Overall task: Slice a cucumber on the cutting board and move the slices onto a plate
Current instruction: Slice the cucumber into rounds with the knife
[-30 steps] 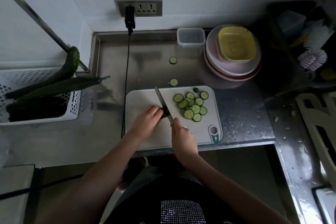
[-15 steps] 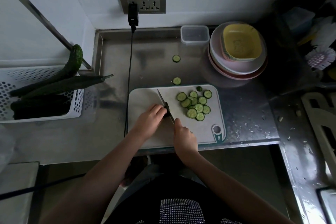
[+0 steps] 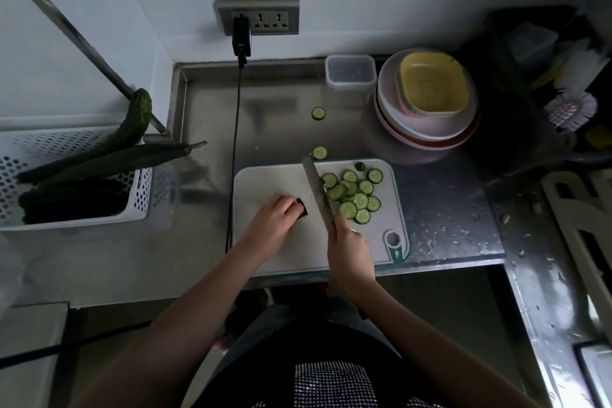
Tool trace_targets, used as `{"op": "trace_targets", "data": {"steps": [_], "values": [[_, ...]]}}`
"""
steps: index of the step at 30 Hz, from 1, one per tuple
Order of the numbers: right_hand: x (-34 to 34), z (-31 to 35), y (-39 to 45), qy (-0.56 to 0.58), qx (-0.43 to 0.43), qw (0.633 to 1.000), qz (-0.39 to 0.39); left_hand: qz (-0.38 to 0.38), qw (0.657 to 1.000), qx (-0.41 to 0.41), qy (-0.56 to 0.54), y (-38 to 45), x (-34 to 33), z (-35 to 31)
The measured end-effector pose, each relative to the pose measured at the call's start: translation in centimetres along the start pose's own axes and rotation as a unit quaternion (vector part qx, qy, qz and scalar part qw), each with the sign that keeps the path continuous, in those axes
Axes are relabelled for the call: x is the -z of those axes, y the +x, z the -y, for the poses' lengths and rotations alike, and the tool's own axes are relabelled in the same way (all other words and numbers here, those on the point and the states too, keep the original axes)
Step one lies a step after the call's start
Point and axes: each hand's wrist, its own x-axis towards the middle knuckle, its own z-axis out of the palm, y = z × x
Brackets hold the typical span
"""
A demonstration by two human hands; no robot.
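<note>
Step in hand: slicing is nearing its end; only a short dark-green cucumber stub [image 3: 301,209] is remaining on the white rectangular plastic cutting board [image 3: 265,185].
Left hand [image 3: 271,220]: curling over the stub, pinning it at the board's centre.
Right hand [image 3: 347,248]: gripping the handle of the steel kitchen knife [image 3: 316,194], blade pointing toward 11 o'clock, lying apart from the stub.
Slices: a heap of pale green round cucumber slices [image 3: 356,195] is lying at the board's 2 o'clock; two strays are sitting on the steel surface [image 3: 275,109] at 12 o'clock.
Plates: a stack of pink round plates [image 3: 427,132] is waiting at 1 o'clock.
Next move, likely: bringing the blade back beside the fingers, finishing or discarding the stub, then carrying slices over.
</note>
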Motion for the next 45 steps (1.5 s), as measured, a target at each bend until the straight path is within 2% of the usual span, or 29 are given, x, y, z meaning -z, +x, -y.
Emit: {"op": "trace_targets", "data": {"steps": [5, 14, 22, 36, 45], "values": [[-0.2, 0.8, -0.2, 0.009, 0.018, 1.0, -0.001, -0.017, 1.0, -0.012, -0.007, 0.7, 0.2, -0.6], [-0.6, -0.5, -0.4, -0.009, -0.014, 0.999, 0.031, 0.014, 0.999, 0.016, -0.028, 0.2, 0.1, -0.6], [0.4, -0.4, -0.7, 0.038, -0.005, 0.999, 0.006, -0.001, 1.0, 0.012, -0.028, 0.3, 0.1, -0.7], [-0.5, -0.3, -0.3, -0.08, 0.035, 0.996, 0.015, -0.007, 0.999, 0.02, -0.03, 0.5, -0.2, -0.8], [-0.8, -0.5, 0.1, -0.097, 0.035, 0.994, 0.033, -0.003, 1.0, 0.008, -0.021, 0.6, -0.3, -0.8]]}}
